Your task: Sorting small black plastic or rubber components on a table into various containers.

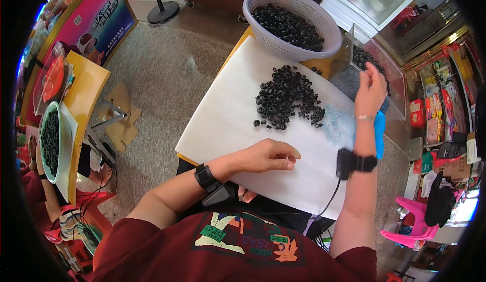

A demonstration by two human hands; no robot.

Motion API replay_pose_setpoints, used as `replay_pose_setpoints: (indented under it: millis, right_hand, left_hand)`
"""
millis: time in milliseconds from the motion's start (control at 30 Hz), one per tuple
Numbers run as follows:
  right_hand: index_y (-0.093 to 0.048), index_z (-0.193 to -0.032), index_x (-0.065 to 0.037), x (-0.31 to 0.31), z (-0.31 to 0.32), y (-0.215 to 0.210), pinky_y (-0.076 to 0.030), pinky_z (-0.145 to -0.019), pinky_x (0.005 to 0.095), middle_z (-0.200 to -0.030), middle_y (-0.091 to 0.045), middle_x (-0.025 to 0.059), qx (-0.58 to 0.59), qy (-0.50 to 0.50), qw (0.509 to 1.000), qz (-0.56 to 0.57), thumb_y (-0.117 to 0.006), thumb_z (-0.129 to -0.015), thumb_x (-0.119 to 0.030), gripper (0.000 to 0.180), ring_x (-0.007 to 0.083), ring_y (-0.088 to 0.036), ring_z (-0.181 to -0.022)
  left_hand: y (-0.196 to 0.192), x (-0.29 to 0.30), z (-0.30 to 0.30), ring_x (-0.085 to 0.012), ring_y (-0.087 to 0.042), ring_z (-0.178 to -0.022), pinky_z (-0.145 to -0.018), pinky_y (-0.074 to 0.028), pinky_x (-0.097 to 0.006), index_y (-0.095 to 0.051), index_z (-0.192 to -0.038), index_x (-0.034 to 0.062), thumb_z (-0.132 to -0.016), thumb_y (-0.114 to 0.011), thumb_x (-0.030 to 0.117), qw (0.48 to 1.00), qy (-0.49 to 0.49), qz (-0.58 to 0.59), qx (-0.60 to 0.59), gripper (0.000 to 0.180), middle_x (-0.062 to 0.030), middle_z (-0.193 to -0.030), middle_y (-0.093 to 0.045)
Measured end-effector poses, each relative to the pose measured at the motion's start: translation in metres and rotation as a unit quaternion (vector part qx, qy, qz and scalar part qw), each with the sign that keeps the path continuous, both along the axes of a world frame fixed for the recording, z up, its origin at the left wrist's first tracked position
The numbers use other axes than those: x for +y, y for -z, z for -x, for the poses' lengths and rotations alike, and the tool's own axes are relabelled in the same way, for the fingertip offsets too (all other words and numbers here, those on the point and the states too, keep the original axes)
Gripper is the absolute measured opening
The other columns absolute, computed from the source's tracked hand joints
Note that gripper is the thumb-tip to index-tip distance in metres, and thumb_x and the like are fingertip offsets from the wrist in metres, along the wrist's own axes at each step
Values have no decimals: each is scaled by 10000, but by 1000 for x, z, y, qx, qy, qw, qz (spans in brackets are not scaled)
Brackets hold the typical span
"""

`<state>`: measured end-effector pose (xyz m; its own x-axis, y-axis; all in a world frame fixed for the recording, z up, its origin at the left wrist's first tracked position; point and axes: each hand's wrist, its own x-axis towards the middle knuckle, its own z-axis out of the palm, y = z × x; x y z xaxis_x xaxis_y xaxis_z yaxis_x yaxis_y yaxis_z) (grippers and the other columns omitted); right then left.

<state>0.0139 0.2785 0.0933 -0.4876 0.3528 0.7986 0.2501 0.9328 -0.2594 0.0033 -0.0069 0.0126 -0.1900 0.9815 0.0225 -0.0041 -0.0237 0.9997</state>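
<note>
My left hand (268,155) is over the near part of a white sheet-covered table (217,125), its thumb and fingers curled together. Whatever lies between those fingertips, if anything, is too small to make out. A pile of small black ring-shaped parts (283,95) spreads on the sheet beyond it. Beside the pile, small clear bluish pieces (334,122) are scattered. My right hand (372,87) is raised at the near side of a clear plastic bin (400,100), fingers apart with nothing seen in them. More black parts (369,59) fill part of that bin.
A pale purple basket (331,41) of black parts stands at the table's far end. Something bright blue (379,130) shows behind my right forearm. A cable hangs from the right wrist device (349,163). At left, another person sits by a table with a green basin (62,150).
</note>
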Motion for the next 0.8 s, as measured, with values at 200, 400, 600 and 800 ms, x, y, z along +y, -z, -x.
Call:
replay_pose_setpoints:
  millis: [200, 400, 600, 800]
  right_hand:
    - [-627, -835, -96, -116, -55, 61, -378, -774, 357, -838, -578, 48, -207, -257, 928, 172, -672, -736, -125, 112, 229, -538, -842]
    - [-618, -882, -93, -130, -58, 88, -369, -757, 360, -834, -570, 47, -224, -248, 929, 162, -663, -734, -124, 158, 244, -534, -844]
    - [-624, -901, -61, -129, -61, 90, -407, -725, 336, -846, -601, 51, -159, -222, 934, 229, -643, -766, -94, 140, 220, -542, -793]
    - [-648, -1001, -11, -144, -83, 67, -438, -694, 221, -894, -652, 25, -53, -226, 768, 597, -616, -848, -98, 179, 86, -549, -764]
  left_hand:
    - [3, -1, 2, -101, -507, -734, -669, -416, -272, -595, -791, -1, -869, -651, 253, 1000, 9, -2, 8, 272, -14, -767, -562]
    - [2, -3, 0, -59, -465, -688, -616, -393, -238, -586, -774, 15, -877, -648, 249, 999, -12, 12, -45, 264, 24, -694, -527]
    - [2, -1, 0, -63, -521, -720, -648, -440, -231, -597, -851, 8, -891, -629, 233, 995, -43, 43, -81, 231, 19, -760, -566]
    - [10, 3, 6, -91, -567, -712, -660, -496, -239, -602, -927, 13, -906, -597, 162, 964, -190, -17, -184, 150, -9, -818, -579]
